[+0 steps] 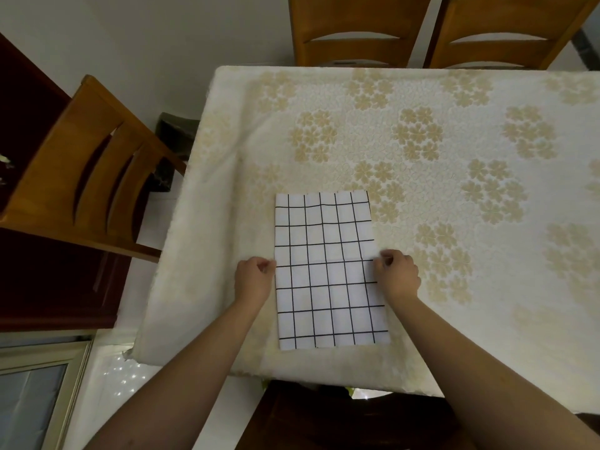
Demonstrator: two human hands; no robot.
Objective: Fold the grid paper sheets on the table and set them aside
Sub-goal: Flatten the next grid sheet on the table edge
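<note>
A white sheet of grid paper with black lines lies flat on the table, near the front edge and left of centre. My left hand is at the sheet's left edge, about halfway along, with fingers curled and pinching that edge. On the opposite side my right hand pinches the sheet's right edge at the same height. Both forearms reach in from the bottom of the view.
The table wears a cream cloth with tan flower clusters. Two wooden chairs stand at the far side and another wooden chair at the left. A dark cabinet is further left.
</note>
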